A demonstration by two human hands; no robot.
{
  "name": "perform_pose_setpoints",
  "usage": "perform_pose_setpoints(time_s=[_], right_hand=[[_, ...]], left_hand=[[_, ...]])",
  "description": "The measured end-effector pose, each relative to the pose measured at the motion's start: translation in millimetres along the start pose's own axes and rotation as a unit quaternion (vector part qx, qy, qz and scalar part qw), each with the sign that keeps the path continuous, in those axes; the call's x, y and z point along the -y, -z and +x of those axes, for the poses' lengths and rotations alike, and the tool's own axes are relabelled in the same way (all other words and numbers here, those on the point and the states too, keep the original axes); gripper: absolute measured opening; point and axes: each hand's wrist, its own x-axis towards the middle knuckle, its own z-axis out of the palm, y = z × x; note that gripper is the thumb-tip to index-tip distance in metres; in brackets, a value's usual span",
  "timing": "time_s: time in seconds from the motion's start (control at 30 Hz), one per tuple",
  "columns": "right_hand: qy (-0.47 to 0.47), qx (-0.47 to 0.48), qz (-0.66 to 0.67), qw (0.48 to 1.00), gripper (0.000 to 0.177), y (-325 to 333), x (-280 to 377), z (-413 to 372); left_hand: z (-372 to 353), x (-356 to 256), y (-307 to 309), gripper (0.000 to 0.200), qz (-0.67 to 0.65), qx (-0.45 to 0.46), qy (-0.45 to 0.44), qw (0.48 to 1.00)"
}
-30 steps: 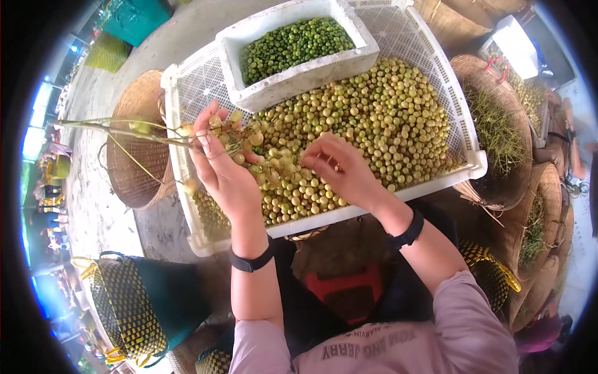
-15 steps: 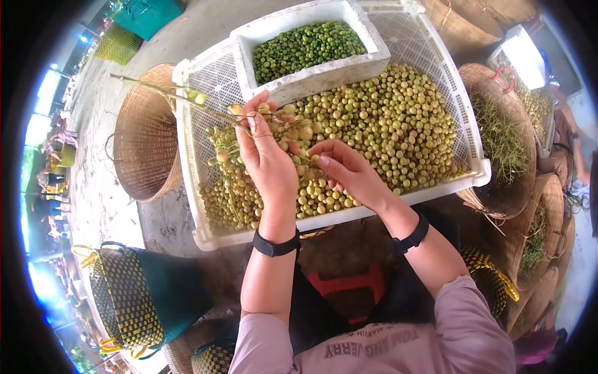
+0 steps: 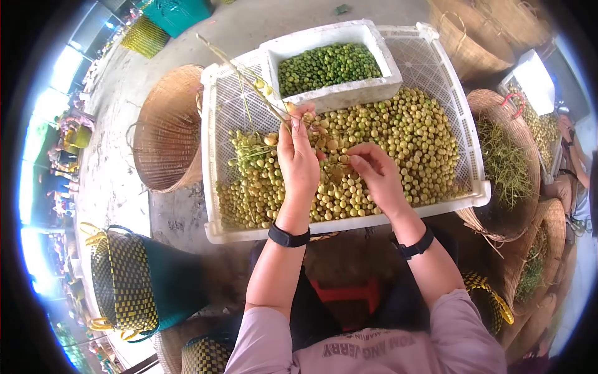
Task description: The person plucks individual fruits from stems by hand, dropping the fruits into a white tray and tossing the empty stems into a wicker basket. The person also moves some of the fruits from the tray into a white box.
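My left hand [image 3: 299,159] is closed on a fruit branch [image 3: 246,81], whose bare stem slants up and left past the white foam box. A few round yellow-green fruits hang on the branch and by my fingers. Just right of it, my right hand [image 3: 380,177] pinches with thumb and forefinger at a small round fruit [image 3: 344,160]; the fingers partly cover it. Beneath both hands, loose yellow-green fruits [image 3: 420,143] fill much of a white perforated crate [image 3: 464,115]. Thin green stems [image 3: 246,153] lie among the fruits at the left.
A white foam box [image 3: 349,93] of small dark-green fruits rests on the crate's far side. A wicker basket [image 3: 165,134] stands left; another basket [image 3: 492,103] at right holds stripped twigs. A checkered bag [image 3: 124,280] is at lower left. Another person's arm [image 3: 576,156] shows far right.
The view has shifted, so the crate sits further right. The branch in my left hand has tilted more upright. My right hand has moved slightly away from my left.
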Motion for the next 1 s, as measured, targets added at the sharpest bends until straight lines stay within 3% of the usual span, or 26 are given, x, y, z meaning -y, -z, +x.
perform_pose_setpoints(time_s=[0.1,0.17,0.23,0.3,0.33,0.43,0.5,0.57,0.6,0.7,0.9,1.0], right_hand=[[-0.021,-0.043,0.257,0.965,0.011,12,-1,5],[-0.006,-0.034,0.255,0.966,0.014,21,0,6],[-0.049,0.024,0.223,0.973,0.023,22,3,3],[-0.166,0.013,0.248,0.954,0.031,12,5,-1],[-0.178,0.043,0.262,0.947,0.032,12,1,0],[-0.174,0.125,0.279,0.936,0.035,16,0,1],[-0.164,0.119,0.292,0.935,0.03,13,5,1],[-0.195,0.048,0.287,0.937,0.022,9,7,2],[-0.173,0.032,0.297,0.939,0.014,8,4,4],[-0.152,-0.038,0.228,0.961,0.015,-1,2,8],[-0.121,-0.023,0.189,0.974,0.017,-13,-2,10],[-0.062,-0.013,0.185,0.981,0.017,-20,-1,8]], left_hand=[[-2,-1,3,0.033,0.0,-0.005,0.012,1.0],[-4,1,2,0.032,-0.028,0.006,0.045,0.999],[-8,6,-3,0.032,-0.063,0.027,0.052,0.996],[-10,12,-5,0.034,-0.106,0.119,0.081,0.984],[-11,16,-7,0.037,-0.121,0.146,0.091,0.978],[-13,22,-9,0.039,-0.061,0.182,0.065,0.979],[-6,30,-12,0.035,-0.053,0.169,0.038,0.983],[-1,33,-8,0.032,-0.056,0.13,0.046,0.989],[-4,19,-5,0.034,-0.076,0.135,0.122,0.98],[-6,17,0,0.03,-0.085,0.153,0.093,0.98],[0,27,-1,0.025,-0.072,0.025,0.121,0.99],[2,26,2,0.025,-0.11,-0.02,0.217,0.97]])
